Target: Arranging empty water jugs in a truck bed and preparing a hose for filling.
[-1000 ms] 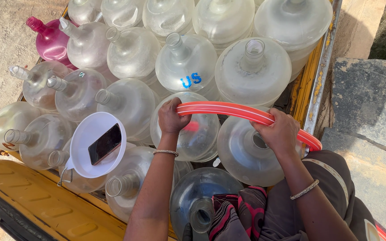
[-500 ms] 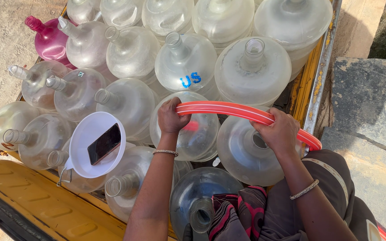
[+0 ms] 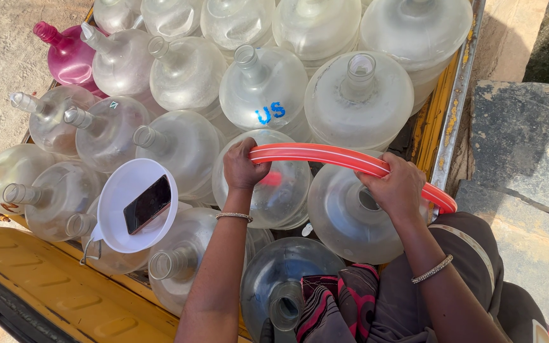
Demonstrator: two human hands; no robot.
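Both hands clenched round flat orange-red plastic hose (image 3: 344, 157), mid-frame, over clear round plastic water jugs (image 3: 358, 101). Left hand (image 3: 241, 166) grips hose's end, right hand (image 3: 396, 188) further along. Long axis runs left to lower right, past yellow cart rim (image 3: 443, 121).

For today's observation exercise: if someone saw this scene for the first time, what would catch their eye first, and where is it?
The red hose stands out, gripped by the left hand and right hand across the middle, above a crowd of clear water jugs filling a yellow cart. A single pink jug glows at the upper left. At the lower left, a white funnel cradles a dark phone.
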